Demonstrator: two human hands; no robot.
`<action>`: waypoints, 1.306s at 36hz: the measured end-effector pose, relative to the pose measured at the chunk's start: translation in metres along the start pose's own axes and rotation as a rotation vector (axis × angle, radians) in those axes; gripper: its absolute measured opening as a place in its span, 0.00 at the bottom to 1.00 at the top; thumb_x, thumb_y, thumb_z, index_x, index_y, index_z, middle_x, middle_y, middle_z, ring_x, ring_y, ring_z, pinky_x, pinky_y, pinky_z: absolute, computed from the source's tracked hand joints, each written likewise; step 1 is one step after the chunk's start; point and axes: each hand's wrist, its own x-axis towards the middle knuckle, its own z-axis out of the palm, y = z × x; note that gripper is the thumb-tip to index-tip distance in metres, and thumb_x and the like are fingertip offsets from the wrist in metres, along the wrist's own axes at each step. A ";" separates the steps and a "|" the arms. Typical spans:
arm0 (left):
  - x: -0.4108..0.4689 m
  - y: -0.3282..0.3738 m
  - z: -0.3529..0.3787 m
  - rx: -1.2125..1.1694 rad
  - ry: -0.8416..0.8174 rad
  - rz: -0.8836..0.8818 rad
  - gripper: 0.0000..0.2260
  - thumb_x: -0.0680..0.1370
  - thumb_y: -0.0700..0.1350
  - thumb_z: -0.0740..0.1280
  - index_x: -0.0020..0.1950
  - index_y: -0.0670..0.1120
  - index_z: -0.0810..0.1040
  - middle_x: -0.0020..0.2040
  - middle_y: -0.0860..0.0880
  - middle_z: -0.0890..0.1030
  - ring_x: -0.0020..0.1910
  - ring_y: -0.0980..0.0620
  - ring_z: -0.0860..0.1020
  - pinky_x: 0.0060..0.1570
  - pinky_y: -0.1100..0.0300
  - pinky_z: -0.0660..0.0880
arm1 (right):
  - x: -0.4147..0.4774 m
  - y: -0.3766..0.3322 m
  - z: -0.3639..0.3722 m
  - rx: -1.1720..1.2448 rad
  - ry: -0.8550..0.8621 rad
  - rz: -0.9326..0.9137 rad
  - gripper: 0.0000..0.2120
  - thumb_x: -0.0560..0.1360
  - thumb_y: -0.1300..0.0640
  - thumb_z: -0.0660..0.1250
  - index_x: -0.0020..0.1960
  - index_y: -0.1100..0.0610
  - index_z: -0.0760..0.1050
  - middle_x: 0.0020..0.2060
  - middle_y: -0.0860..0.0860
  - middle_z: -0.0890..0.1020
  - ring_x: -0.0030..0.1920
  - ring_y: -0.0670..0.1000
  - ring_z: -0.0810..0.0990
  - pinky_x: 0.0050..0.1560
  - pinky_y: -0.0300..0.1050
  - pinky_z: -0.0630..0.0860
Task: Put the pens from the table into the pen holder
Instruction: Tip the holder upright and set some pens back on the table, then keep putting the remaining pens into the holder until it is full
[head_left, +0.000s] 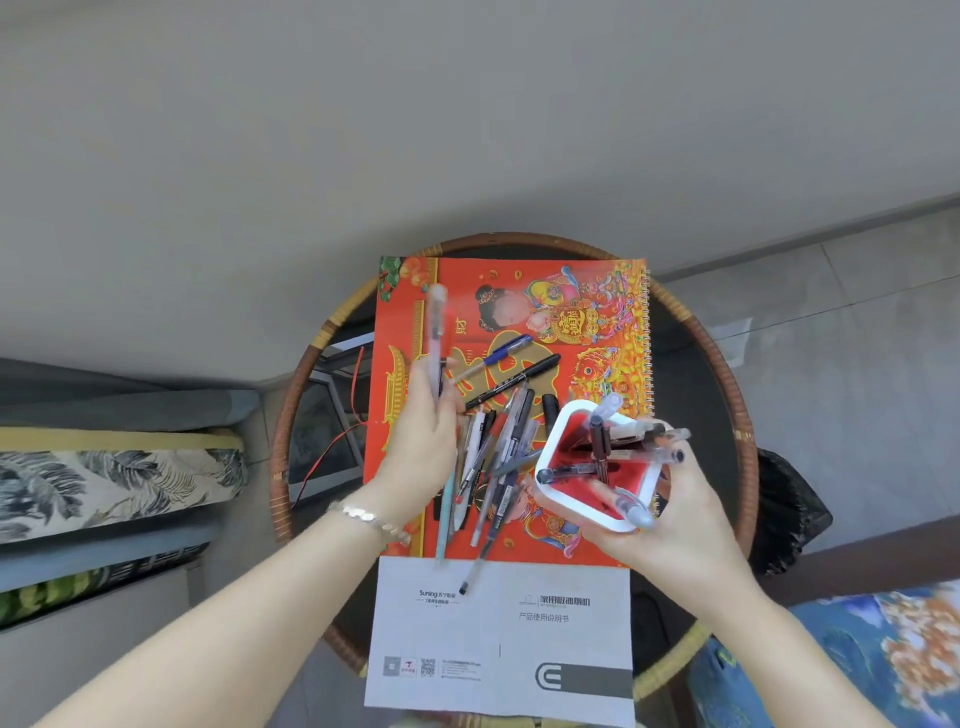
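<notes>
My left hand (423, 441) has its grip closed on a pale translucent pen (435, 338), held upright above the loose pile of pens (493, 462) on the red calendar covering the round wicker-rimmed worktop (311, 364). My right hand (670, 514) clasps the white, red-lined pen holder (558, 441), tilted toward me. I should bring the pen across tip-first into a free gap between the pens already crossing the opening, keeping the holder steady.

At the centre of the frame a round rattan-rimmed table (291, 415) carries a red calendar (597, 312), with a white manual (498, 639) lying below it. The left hand (423, 441) grips a clear pen (435, 332) pointing toward the top of the frame, above a loose heap of pens (493, 467) on the calendar. Right of centre, the right hand (670, 514) holds a white pen holder (553, 441) with a red inside, several pens already lying in it.
</notes>
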 end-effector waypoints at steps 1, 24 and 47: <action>-0.011 0.016 -0.004 -0.230 0.043 0.002 0.15 0.82 0.38 0.53 0.57 0.60 0.65 0.38 0.50 0.72 0.37 0.52 0.73 0.44 0.60 0.74 | -0.002 -0.002 0.001 0.000 0.000 -0.009 0.32 0.58 0.57 0.82 0.54 0.41 0.69 0.50 0.37 0.79 0.51 0.33 0.77 0.41 0.26 0.74; -0.091 0.061 0.001 -0.484 0.128 0.238 0.14 0.75 0.32 0.65 0.52 0.50 0.75 0.47 0.50 0.84 0.50 0.61 0.80 0.51 0.71 0.73 | -0.027 -0.018 0.031 -0.028 -0.046 -0.099 0.35 0.60 0.60 0.76 0.50 0.28 0.64 0.48 0.34 0.77 0.49 0.29 0.74 0.41 0.25 0.73; -0.031 -0.046 0.017 0.154 0.098 -0.271 0.25 0.78 0.43 0.65 0.72 0.49 0.61 0.72 0.48 0.65 0.68 0.49 0.68 0.67 0.49 0.68 | -0.021 0.022 0.004 -0.025 0.069 0.041 0.36 0.58 0.59 0.78 0.58 0.37 0.67 0.53 0.41 0.79 0.53 0.40 0.77 0.50 0.42 0.74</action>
